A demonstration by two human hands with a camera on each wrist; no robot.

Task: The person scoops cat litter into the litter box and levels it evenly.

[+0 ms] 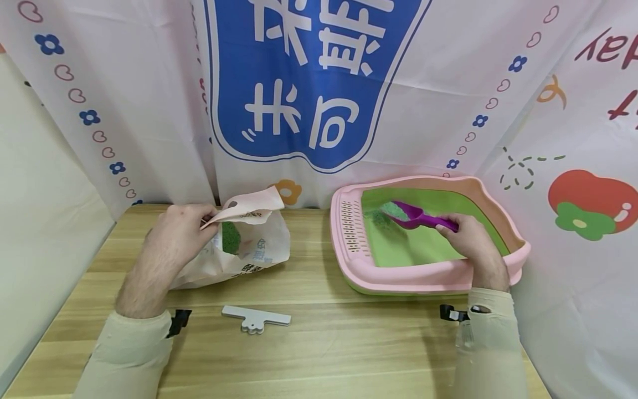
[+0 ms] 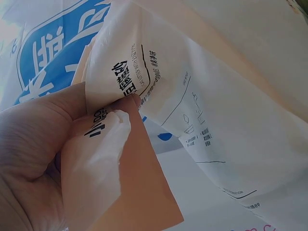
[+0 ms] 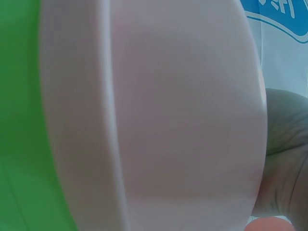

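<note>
My left hand pinches the top edge of a white paper bag, and green granules show through its open mouth. The left wrist view has the printed bag folded over between thumb and fingers. On the right, my right hand grips the handle of a purple scoop loaded with pale green granules. The scoop is tilted inside a litter box with a pink rim and green base, above a small patch of granules. The pink rim hides most of the hand in the right wrist view.
A white bag clip lies on the wooden table in front of the bag. Printed cloth hangs behind and along the right side. The litter box has a slotted ledge on its left end.
</note>
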